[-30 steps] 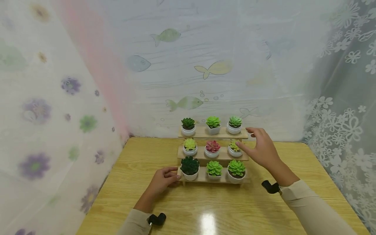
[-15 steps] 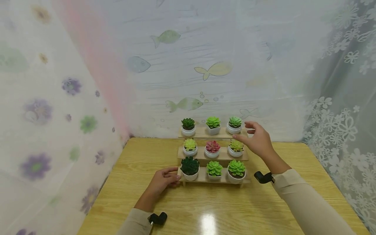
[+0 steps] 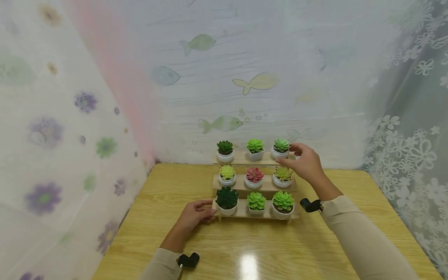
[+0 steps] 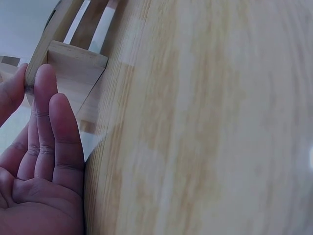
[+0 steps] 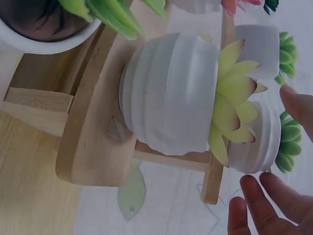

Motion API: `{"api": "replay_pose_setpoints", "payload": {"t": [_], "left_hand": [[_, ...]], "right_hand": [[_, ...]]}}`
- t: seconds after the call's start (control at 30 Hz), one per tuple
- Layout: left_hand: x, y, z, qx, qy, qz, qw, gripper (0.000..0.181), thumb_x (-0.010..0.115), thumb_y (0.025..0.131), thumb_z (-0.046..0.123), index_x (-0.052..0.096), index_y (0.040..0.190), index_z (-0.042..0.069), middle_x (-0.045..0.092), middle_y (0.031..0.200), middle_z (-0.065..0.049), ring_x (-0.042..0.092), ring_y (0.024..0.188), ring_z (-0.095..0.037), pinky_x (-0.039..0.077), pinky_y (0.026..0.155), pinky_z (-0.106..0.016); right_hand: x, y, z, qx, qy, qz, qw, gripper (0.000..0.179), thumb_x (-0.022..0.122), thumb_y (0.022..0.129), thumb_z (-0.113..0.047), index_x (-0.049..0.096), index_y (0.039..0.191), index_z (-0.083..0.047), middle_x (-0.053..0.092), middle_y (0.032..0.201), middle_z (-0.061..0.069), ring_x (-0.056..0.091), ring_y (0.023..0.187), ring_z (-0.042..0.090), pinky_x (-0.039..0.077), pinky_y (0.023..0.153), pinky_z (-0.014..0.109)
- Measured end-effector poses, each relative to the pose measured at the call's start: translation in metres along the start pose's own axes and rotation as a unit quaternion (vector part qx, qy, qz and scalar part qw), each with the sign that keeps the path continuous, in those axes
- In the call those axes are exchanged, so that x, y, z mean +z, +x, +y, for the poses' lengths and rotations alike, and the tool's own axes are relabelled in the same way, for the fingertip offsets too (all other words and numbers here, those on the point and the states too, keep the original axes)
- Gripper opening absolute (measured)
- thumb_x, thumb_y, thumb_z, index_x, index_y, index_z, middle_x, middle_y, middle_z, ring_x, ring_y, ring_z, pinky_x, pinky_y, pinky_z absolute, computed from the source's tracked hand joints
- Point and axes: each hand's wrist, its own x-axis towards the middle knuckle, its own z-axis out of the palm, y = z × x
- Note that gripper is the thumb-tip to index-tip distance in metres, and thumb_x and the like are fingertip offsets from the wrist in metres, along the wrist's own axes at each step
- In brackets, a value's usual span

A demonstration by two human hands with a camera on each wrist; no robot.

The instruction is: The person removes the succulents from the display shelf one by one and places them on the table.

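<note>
A three-tier wooden plant stand (image 3: 239,216) holds several small potted succulents in white pots. My left hand (image 3: 192,216) pinches the left end of its lowest shelf; the left wrist view shows the thumb (image 4: 12,93) on one side of the board and the fingers (image 4: 46,98) on the other. My right hand (image 3: 306,161) reaches round the pale green succulent (image 3: 281,146) at the right end of the top shelf. In the right wrist view, its fingertips (image 5: 252,186) are at the white pot (image 5: 257,142), while the thumb (image 5: 296,105) lies across from them.
A yellow-green succulent (image 3: 282,175) stands on the middle shelf below my right hand, beside a red one (image 3: 254,177). Another green succulent (image 3: 283,202) sits on the lowest shelf. The wooden table (image 3: 168,186) meets a fish-patterned curtain (image 3: 196,97) behind.
My right hand has moved left and slightly up, from beside the yellow-green succulent to the pale green one on top. The left hand and the stand have stayed put.
</note>
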Motion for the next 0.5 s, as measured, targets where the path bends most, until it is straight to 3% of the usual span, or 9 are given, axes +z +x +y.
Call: {"api": "replay_pose_setpoints", "payload": {"t": [0.3,0.5], "left_hand": [[-0.001,0.000,-0.001,-0.003,0.007,-0.002,1.0000,0.053,0.078,0.094,0.021,0.061,0.138,-0.004,0.079,0.103,-0.012,0.077,0.086,-0.020,0.064,0.075,-0.035],[-0.001,0.001,-0.002,-0.006,0.009,-0.002,0.9999,0.054,0.079,0.094,0.022,0.061,0.138,-0.003,0.079,0.103,-0.012,0.077,0.086,-0.019,0.064,0.075,-0.035]], "right_hand": [[0.007,0.012,0.000,0.019,-0.012,-0.003,0.9997,0.089,0.080,0.086,-0.055,0.048,0.152,-0.004,0.057,0.142,0.021,0.050,0.136,0.044,0.048,0.105,0.062],[0.011,0.016,0.001,0.019,-0.014,0.001,0.9997,0.080,0.080,0.086,-0.057,0.056,0.143,-0.005,0.060,0.137,0.021,0.053,0.132,0.043,0.050,0.102,0.062]]}}
